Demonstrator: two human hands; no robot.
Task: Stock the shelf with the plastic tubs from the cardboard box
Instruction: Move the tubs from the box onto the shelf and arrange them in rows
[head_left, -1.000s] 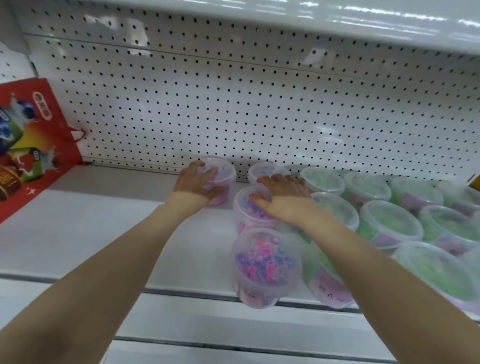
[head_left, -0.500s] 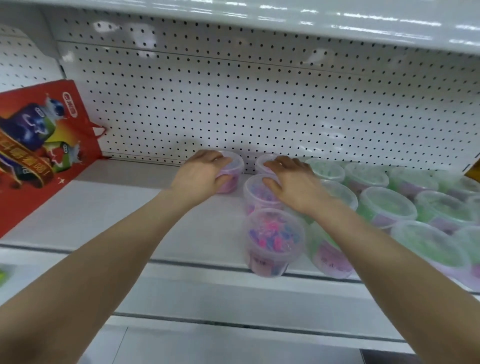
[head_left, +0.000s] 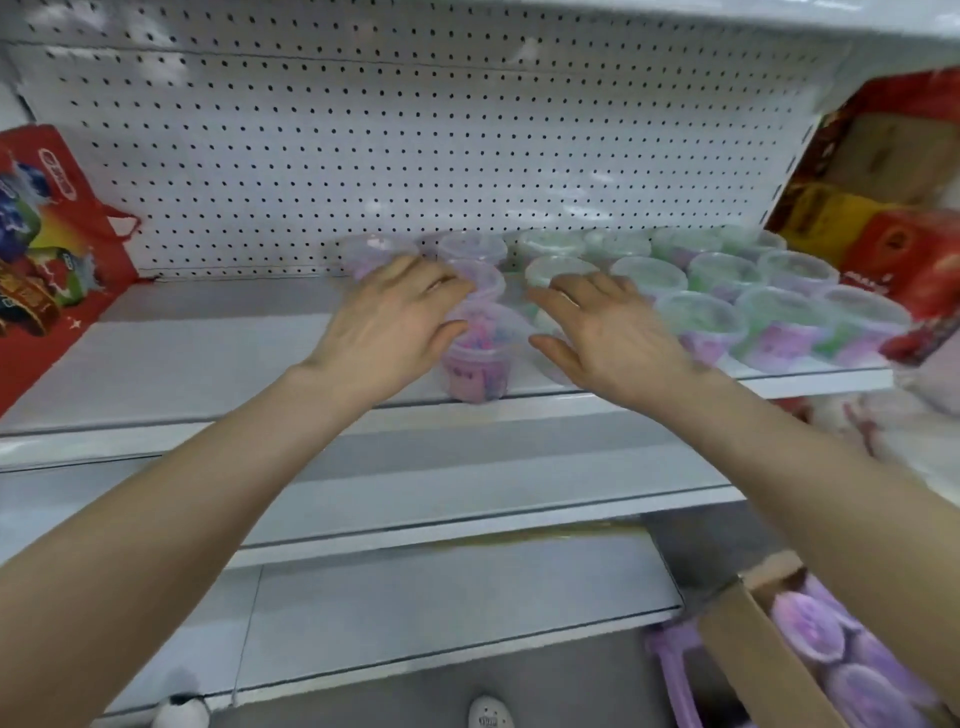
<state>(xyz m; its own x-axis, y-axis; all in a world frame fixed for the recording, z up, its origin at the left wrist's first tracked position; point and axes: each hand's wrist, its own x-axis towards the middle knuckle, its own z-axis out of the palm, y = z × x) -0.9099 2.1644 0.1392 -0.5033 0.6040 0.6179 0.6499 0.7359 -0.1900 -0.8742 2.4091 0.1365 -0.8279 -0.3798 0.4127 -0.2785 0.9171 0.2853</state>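
Shelf (head_left: 208, 353) and pegboard back (head_left: 415, 156) are filling most of the view, with a red bag (head_left: 52, 249) leaning at the far left end. The cardboard box (head_left: 748, 654) is sitting low at the right, below shelf level, and pink-lidded tubs (head_left: 808, 623) are showing inside it. On the right half of the board, green tubs (head_left: 696, 312) are standing in rows from back to front. A shorter column of pink tubs (head_left: 478, 358) is standing just to their left.

The left hand (head_left: 384, 332) and the right hand (head_left: 613, 338) are both reaching out palm-down over the stocked rows, near each other but apart. The fingers (head_left: 441, 283) of each are lying spread and fairly straight, gripping nothing. Blur is hiding whether any fingertip is brushing a lid.

Judging by the empty hands, the step in hand is the gap between setting tubs down and fetching more. The next move is calling for a reach down and to the right into the box and a grip round one or two tubs. Those would then go onto the bare board left of the pink column, without knocking the front tub off the edge.
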